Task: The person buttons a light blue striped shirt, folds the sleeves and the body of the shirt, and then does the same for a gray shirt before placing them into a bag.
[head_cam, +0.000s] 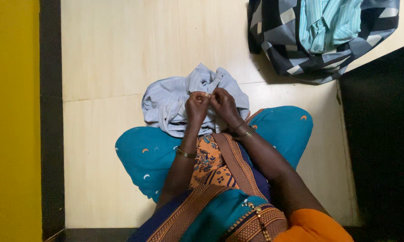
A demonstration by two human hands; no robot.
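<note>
A crumpled pale blue-grey striped shirt (166, 101) lies on the floor against my crossed legs in teal fabric (141, 157). My left hand (196, 106) and my right hand (224, 105) meet over the middle of the shirt, both pinching a small fold of its cloth between fingertips. The hands almost touch each other. Bangles circle both wrists. What lies exactly between the fingertips is too small to tell.
A dark patterned bag (321, 38) with a turquoise striped garment (325, 20) inside sits at the upper right on the cream tiled floor (116, 49). A yellow wall (11, 121) with a dark skirting runs along the left. A dark surface lies at the right.
</note>
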